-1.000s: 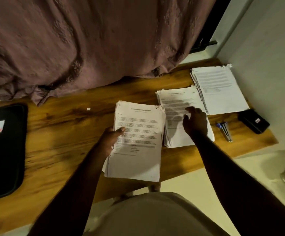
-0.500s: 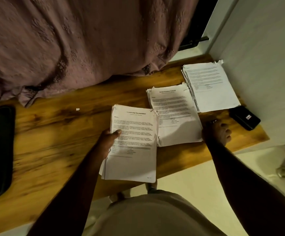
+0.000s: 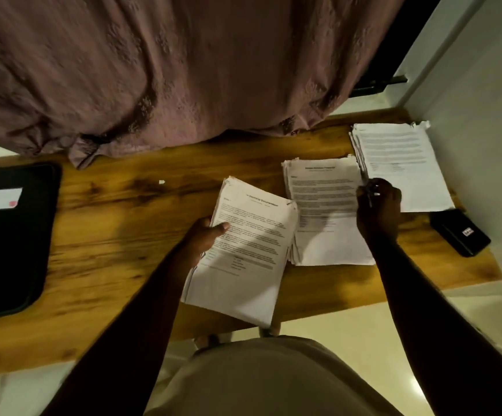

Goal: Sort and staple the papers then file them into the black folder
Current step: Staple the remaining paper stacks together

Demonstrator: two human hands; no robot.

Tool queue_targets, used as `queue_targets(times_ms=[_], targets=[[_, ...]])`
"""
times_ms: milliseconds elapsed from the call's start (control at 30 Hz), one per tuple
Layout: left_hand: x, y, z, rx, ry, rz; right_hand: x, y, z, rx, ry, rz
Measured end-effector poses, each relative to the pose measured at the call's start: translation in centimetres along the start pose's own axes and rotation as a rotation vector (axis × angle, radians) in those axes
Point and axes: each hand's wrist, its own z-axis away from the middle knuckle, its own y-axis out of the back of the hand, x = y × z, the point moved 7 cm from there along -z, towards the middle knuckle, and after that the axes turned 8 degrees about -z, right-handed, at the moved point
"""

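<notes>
Papers in three piles, held pile (image 3: 252,265) gripped by left hand (image 3: 201,240), middle pile (image 3: 324,235), upper-right pile (image 3: 405,163), right hand (image 3: 378,205) curled round one stapler (image 3: 370,198), one black folder (image 3: 9,250) at left.

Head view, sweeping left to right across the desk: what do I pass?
Black folder → paper scrap → held stack in the left hand → middle stack → right stack → black case. The right hand with the stapler straddles the last two stacks, so it's unplaced.

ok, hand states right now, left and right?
Left hand: grips the paper stack.
Right hand: curled round a small metal tool, likely the stapler.
</notes>
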Motion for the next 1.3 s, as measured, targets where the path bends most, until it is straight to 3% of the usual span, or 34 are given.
queue_targets(times_ms=[67,167,233,400,700,900,1300], targets=[[0.3,0.9,0.1,-0.03,-0.016,-0.049,-3.6,-3.4,-0.2,-0.152,0.052,-0.088],[0.9,2.9,0.4,-0.068,-0.029,-0.144,-7.7,-9.1,0.8,-0.526,0.048,-0.227],[1.4,4.2,0.7,-0.08,-0.042,-0.23,-10.5,-12.0,2.2,-0.728,0.157,-0.225],[2.2,6.7,1.7,-0.108,-0.081,-0.383,-14.4,-17.5,4.8,-1.02,0.339,-0.135],[1.8,9.1,2.6,-0.1,-0.121,-0.504,-17.1,-20.3,6.2,-1.088,0.551,0.019],[1.5,9.7,2.3,-0.088,-0.162,-0.597,-17.5,-21.1,7.2,-1.228,0.551,0.098],[1.5,9.9,1.8,-0.115,-0.22,-0.667,-17.8,-22.4,7.2,-1.313,0.551,0.151]])
